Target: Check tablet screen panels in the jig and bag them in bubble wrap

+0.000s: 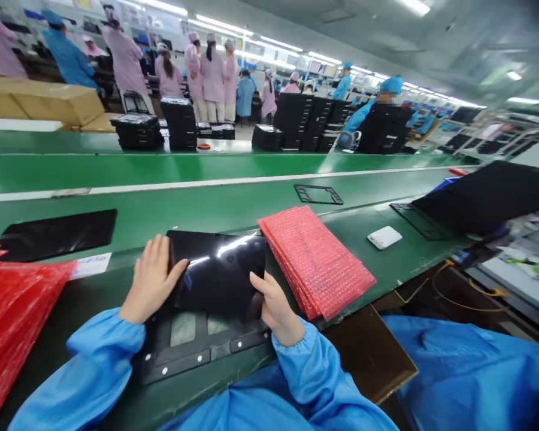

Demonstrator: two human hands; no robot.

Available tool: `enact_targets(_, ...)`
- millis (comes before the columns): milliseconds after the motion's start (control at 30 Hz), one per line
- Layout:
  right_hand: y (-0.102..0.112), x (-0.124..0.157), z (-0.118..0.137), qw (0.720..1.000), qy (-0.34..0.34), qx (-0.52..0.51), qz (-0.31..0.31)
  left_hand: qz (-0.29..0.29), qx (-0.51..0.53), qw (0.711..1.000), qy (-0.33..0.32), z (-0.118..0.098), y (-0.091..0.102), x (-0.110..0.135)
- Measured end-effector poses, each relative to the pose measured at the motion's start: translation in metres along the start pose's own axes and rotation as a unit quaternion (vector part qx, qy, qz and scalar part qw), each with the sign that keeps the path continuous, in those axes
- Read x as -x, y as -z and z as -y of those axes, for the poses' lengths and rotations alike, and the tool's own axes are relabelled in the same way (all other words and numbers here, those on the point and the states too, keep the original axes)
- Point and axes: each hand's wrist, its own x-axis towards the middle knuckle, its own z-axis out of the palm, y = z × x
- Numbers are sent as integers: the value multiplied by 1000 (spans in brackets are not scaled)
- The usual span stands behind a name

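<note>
A glossy black tablet screen is tilted up over a black fixture with light cut-outs and small round silver spots. My left hand holds the screen's left edge, its thumb across the face and its fingers along the side. At the right edge, my right hand grips the screen with the thumb in front; its other fingers are mostly hidden. Bright light reflects off the upper face. Right of the screen lies a stack of pink bubble-wrap bags.
Red bags and another black panel lie at left. Beyond are a black frame, a white phone-like object and a green conveyor belt. Black tray stacks stand farther back, near several people.
</note>
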Motion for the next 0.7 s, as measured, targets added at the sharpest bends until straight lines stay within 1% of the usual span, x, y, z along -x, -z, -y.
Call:
enact_targets(33,3,-2,2,1000,-2,0,1,4,72,996,44,8,5,-3)
enact_targets(67,6,-5,3,1000,-7,-2,1,24,156,983,93,13,10,-4)
enact_targets(100,9,-8,4,1000,-15,-5,-1,63,247,957,142,16,15,-3)
enact_targets(133,12,-12,4,1000,-26,-9,-4,116,333,917,189,16,19,0)
enact_targets(167,15,-16,5,999,-35,-11,-8,173,405,868,229,14,21,4)
enact_targets(200,19,-20,5,999,-42,-11,-12,222,461,819,260,12,22,9)
enact_targets(233,22,-23,5,999,-49,-9,-16,255,500,777,284,9,22,14)
enact_targets(267,25,-27,6,998,-53,-5,-20,271,524,749,301,6,20,17)
enact_targets(300,28,-29,6,998,-55,0,-23,274,540,733,309,4,17,21)
enact_targets(367,34,-33,7,998,-53,10,-20,267,561,718,312,3,10,24)
enact_targets(433,39,-36,6,999,-50,14,-3,263,572,715,304,4,4,25)
enact_targets(533,45,-37,1,998,-48,30,12,254,579,721,284,6,0,25)
enact_targets(700,51,-37,-5,997,-50,62,-2,241,568,737,276,4,-1,26)
